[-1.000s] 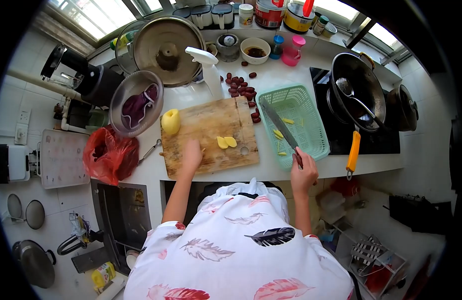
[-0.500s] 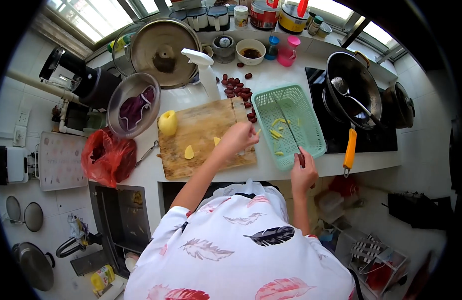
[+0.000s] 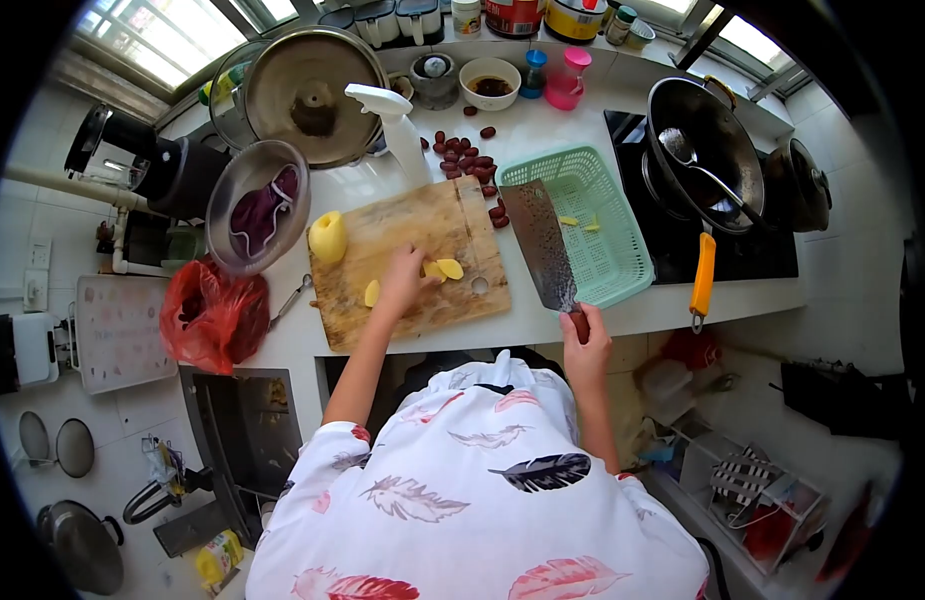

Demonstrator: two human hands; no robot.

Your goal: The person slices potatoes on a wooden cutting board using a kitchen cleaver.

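Note:
My right hand (image 3: 586,345) grips the brown handle of a cleaver (image 3: 540,245). Its broad, wet-speckled blade lies over the left part of a green plastic basket (image 3: 622,270), with the flat side facing up. A few pale-yellow potato strips (image 3: 568,220) show inside the basket; the blade hides part of it. On the wooden cutting board (image 3: 382,215), my left hand (image 3: 406,280) has its fingers closed at a cut potato slice (image 3: 432,270). Another slice (image 3: 449,268) lies just right of the fingertips. A peeled potato (image 3: 328,237) sits at the board's upper left, above one more slice (image 3: 372,292).
Red dates (image 3: 462,160) and a white spray bottle (image 3: 394,130) stand behind the board. A wok (image 3: 722,190) with a ladle rests on the stove at right, its orange handle (image 3: 702,275) jutting forward. Left are a bowl (image 3: 222,205) and a red plastic bag (image 3: 217,315).
My left hand has moved left from beside the basket to the slices on the board. The cleaver, edge-on before, has turned flat and shifted left over the basket. The view has shifted slightly.

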